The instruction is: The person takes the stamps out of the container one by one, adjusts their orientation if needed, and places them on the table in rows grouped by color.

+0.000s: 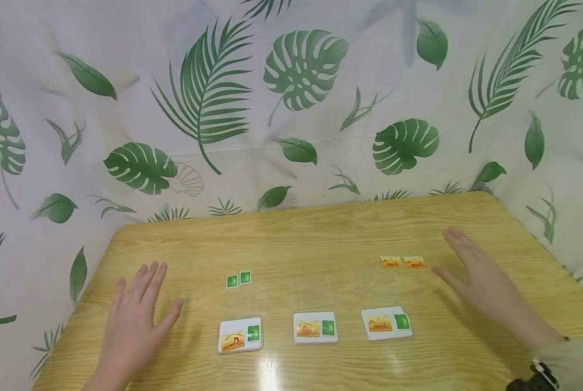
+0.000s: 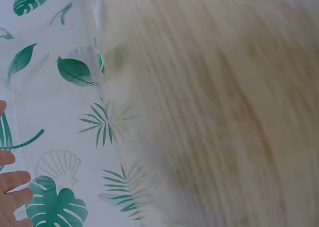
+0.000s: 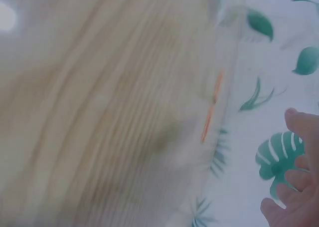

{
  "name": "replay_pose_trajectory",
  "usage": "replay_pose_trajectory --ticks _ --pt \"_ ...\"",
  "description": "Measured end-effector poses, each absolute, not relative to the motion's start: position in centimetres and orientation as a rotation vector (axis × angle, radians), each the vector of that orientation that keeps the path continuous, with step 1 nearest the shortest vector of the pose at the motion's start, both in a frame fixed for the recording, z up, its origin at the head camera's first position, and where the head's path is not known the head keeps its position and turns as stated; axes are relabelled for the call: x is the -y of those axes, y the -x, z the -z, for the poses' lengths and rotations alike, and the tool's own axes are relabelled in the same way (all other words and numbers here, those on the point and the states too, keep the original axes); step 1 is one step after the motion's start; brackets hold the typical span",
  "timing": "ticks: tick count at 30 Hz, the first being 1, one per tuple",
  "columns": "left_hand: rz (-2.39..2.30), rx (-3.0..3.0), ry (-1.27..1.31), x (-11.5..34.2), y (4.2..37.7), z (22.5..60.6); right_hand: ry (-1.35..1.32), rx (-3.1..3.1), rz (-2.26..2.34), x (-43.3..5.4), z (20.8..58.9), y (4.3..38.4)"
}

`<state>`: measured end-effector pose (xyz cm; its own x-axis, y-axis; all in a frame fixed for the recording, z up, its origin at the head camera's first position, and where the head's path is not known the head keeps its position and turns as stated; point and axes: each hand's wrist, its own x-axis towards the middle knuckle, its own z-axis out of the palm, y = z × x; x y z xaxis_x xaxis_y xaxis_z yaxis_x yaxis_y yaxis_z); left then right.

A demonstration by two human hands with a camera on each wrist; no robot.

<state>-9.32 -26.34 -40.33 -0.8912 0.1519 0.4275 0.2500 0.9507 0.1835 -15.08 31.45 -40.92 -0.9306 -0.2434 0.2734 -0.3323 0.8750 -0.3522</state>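
Observation:
My left hand (image 1: pixel 133 320) is held with fingers spread at the left of the table, holding nothing. On the other side my right hand (image 1: pixel 482 288) is likewise spread, its fingertips a little right of two orange stamps (image 1: pixel 415 263). Between the hands lie three white rounded cards, a left one (image 1: pixel 227 327), a middle one (image 1: pixel 315 315) and a right one (image 1: pixel 374 313). Each bears an orange stamp beside a green one. Two loose green stamps (image 1: pixel 244 277) lie behind the left card. In the wrist views, fingers of the left hand (image 2: pixel 12 192) and right hand (image 3: pixel 299 182) show at the edges.
Faint clear plastic pieces (image 1: pixel 312 293) lie behind the white cards. The wood-grain table (image 1: pixel 291 233) meets a leaf-printed cloth (image 1: pixel 320 125) at its back and sides. A bright reflection shows on the table near the front.

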Motion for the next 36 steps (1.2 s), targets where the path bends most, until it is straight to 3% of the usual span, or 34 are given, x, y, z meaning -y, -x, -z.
replay_pose_trajectory --ticks 5,14,23,36 --pt "0.612 2.666 0.306 25.8 9.2 40.2 -0.364 2.764 -0.902 -29.7 40.3 14.8" --pt "1.139 2.745 0.077 24.4 8.3 39.9 -0.398 2.627 -1.296 -26.0 40.1 14.6" --pt "1.673 2.440 0.195 23.1 7.8 41.0 -0.477 2.556 -1.559 -22.2 39.7 14.9" --pt "1.877 2.331 0.096 21.8 7.5 43.4 -0.599 2.537 -1.728 -16.6 40.2 15.1"
